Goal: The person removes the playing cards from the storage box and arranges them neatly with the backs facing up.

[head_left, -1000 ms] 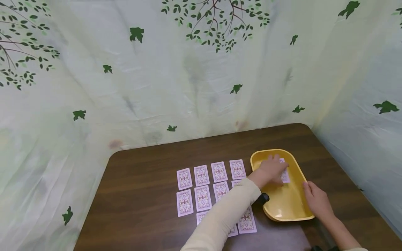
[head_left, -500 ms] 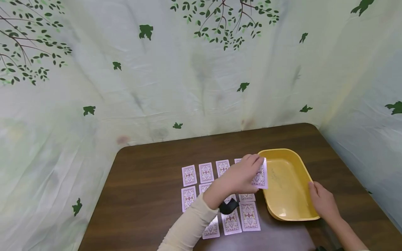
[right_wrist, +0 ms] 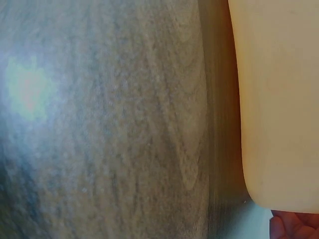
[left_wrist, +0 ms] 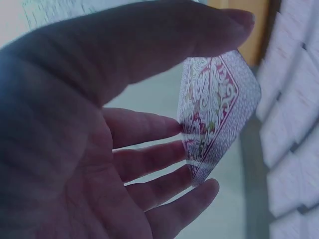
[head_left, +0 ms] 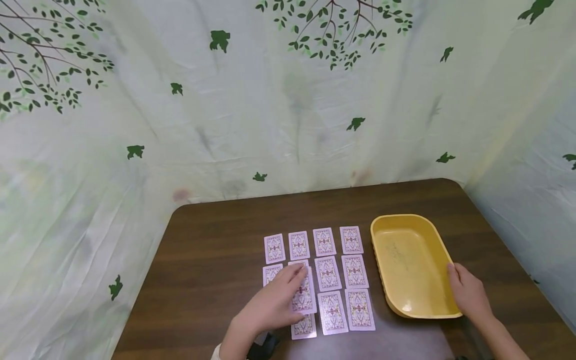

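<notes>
My left hand (head_left: pixel 272 302) holds a playing card (head_left: pixel 307 295) over the left part of the laid-out cards (head_left: pixel 333 312). In the left wrist view the card (left_wrist: pixel 209 114) sits between the thumb and the fingertips, its patterned purple back showing. Rows of similar cards lie back side up on the table, and the held card hides parts of those beneath it. On the right, my right hand (head_left: pixel 470 295) grips the right rim of a yellow tray (head_left: pixel 411 270). Only some fingertips of that hand (right_wrist: pixel 294 226) show below the tray (right_wrist: pixel 281 99) in the right wrist view.
Everything stands on a dark brown wooden table (head_left: pixel 216 260) with rounded far corners. Behind it hangs a pale curtain (head_left: pixel 288 125) printed with leaves and branches. The tray is right of the cards, with a narrow strip of table between them.
My left hand has lifted a card out of the yellow tray and carried it left over the rows. The right hand stays at the tray's rim. The head view has shifted slightly.
</notes>
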`<state>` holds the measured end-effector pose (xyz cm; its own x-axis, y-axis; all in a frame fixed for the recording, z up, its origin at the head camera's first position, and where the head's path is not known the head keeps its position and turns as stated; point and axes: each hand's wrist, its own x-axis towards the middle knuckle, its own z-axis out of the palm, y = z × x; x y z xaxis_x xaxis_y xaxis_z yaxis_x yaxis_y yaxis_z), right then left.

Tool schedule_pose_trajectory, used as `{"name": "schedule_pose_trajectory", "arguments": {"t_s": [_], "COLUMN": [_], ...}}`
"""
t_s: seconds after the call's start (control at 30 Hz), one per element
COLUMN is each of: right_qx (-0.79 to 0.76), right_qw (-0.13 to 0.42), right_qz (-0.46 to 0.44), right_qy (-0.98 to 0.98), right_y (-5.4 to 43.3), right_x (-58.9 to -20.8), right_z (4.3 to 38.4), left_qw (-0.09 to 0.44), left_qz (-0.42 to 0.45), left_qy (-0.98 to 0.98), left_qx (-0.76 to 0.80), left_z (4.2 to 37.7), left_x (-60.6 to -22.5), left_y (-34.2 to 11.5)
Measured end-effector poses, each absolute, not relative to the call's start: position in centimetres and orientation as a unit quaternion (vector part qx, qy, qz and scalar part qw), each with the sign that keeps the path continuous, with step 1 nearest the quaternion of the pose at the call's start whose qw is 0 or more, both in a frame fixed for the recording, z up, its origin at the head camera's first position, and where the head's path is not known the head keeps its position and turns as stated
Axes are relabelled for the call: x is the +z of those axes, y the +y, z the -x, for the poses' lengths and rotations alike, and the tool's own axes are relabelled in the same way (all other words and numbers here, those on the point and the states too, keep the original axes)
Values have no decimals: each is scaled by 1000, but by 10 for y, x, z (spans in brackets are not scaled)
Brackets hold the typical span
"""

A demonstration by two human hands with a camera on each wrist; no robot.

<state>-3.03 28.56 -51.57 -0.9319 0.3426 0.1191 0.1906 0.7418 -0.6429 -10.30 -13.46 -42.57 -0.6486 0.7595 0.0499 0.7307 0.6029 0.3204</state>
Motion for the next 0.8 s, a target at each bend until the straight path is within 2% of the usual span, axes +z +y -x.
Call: {"name": "schedule_pose_trajectory", "arguments": {"t_s": [0.13, 0.23, 0.47, 0.8], "right_qx": [328, 330, 331, 334], "right_qw": [117, 110, 101, 103], "right_qz": [143, 145, 145, 145], "right_qy": [-926, -926, -927, -926], "right_y": [285, 285, 286, 286], "right_x": [-516, -516, -516, -517], "right_z": [31, 31, 30, 30], "left_qw": [54, 53, 77, 86], "left_qz": [-343, -321, -324, -322], "left_qy": [915, 918, 918, 920], "left_qx": [206, 226, 217, 205], "left_z": [94, 89, 82, 81], "left_x": [-447, -461, -484, -493], "left_y": [-164, -180, -196, -197]}}
